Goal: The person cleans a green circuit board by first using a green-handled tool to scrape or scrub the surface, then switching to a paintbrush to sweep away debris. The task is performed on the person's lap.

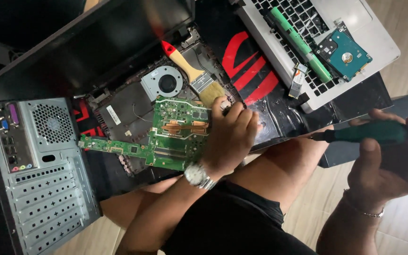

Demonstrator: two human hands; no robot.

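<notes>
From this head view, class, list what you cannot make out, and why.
- What the left hand fingers touch: hidden by the hand itself, over the green circuit board.
- Screwdriver tip: too dark and blurred; the right hand covers its handle end.
- Computer case: cut off by the left and bottom edges.

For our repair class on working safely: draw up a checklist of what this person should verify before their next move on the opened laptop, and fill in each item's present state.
1. Left hand steadies the green motherboard: ok, it rests on the board's right edge.
2. Right hand has a firm grip on the green-handled screwdriver: ok.
3. Screwdriver tip clear of the board: ok, it is held off to the right.
4. Paintbrush off the cooling fan: ok, beside it.
5. Loose screws accounted for: cannot tell.
6. Hard drive safely placed: not ok, it lies loose on the silver laptop's keyboard.
</notes>
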